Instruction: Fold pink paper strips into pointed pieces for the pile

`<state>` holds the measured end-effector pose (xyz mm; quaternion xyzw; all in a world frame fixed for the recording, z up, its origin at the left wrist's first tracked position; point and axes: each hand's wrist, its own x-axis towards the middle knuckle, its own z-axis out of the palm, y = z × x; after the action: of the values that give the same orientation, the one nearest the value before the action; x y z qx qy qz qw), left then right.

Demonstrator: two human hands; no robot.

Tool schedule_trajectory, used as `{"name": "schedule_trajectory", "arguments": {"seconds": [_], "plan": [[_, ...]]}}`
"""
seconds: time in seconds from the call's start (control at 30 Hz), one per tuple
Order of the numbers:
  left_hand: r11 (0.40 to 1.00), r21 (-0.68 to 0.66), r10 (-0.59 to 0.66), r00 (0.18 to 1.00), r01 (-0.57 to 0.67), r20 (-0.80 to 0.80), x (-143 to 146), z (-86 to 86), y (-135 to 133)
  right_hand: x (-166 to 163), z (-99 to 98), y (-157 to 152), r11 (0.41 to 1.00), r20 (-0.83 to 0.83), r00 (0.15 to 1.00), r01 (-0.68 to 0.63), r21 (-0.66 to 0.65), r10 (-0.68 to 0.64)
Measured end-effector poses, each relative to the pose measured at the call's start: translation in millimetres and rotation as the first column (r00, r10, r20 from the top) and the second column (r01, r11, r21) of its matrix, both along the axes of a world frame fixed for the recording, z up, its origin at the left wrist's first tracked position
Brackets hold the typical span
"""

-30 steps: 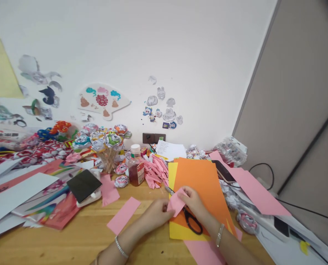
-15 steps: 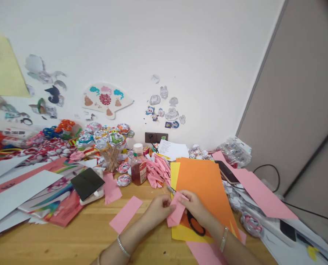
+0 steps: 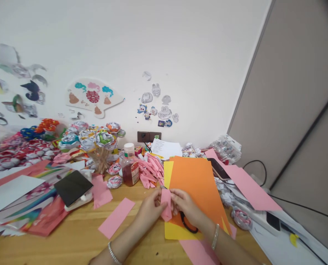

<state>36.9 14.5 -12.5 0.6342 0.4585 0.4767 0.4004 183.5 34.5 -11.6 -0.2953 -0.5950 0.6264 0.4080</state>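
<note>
Between my two hands is a small pink paper strip (image 3: 166,202), held upright with a crease low down. My left hand (image 3: 152,206) pinches its left edge, thumb on the front face. On the other edge, the fingers of my right hand (image 3: 184,206) are closed. Under my right hand lie an orange sheet (image 3: 193,176) and a yellow sheet (image 3: 171,232). Black-handled scissors (image 3: 188,225) rest on these sheets, partly covered by my hand. Another pink paper strip (image 3: 116,218) lies flat on the table left of my left forearm.
Behind my hands stand a bottle of red liquid (image 3: 130,167) and a heap of folded pink strips (image 3: 150,169). Paper flowers on sticks (image 3: 100,147) stand at back left. A dark tablet-like device (image 3: 73,187) lies left; a long pink sheet (image 3: 253,186) lies right.
The pink strip has turned from slanted to nearly upright and looks narrower. My right fingers have shifted along its right edge. The whole view has swung slightly right.
</note>
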Motion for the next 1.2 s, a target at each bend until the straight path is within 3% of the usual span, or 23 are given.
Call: {"name": "schedule_trajectory", "arguments": {"seconds": [0.13,0.23,0.4,0.67,0.83,0.93,1.2], "plan": [[0.995,0.054,0.090,0.983,-0.082,-0.159,-1,-0.7,-1,1,-4.1,2,0.997,0.064,0.997,0.033,0.068,-0.037],[0.994,0.076,0.092,0.966,-0.076,-0.240,0,2.0,-4,2,-6.3,3,0.990,0.083,0.994,0.066,0.121,-0.077],[0.999,0.036,0.041,0.979,-0.035,-0.201,2,5.8,-5,3,-3.9,4,0.978,0.083,0.992,0.073,0.193,-0.090],[1.000,0.007,0.014,1.000,-0.014,-0.006,1,10.1,-5,5,11.5,-1,0.993,0.042,0.994,0.094,0.065,-0.097],[0.994,0.002,0.108,0.993,-0.108,-0.054,1,10.9,-6,0,3.5,-3,0.996,-0.070,0.994,0.088,0.030,-0.086],[0.996,0.005,0.093,0.993,-0.093,-0.071,1,10.5,-7,-1,-1.2,-1,0.997,-0.112,0.991,0.071,-0.014,-0.072],[0.991,0.067,0.127,0.978,-0.118,-0.164,3,10.7,-9,2,10.7,-3,0.995,-0.021,0.995,0.094,-0.019,-0.094]]}}
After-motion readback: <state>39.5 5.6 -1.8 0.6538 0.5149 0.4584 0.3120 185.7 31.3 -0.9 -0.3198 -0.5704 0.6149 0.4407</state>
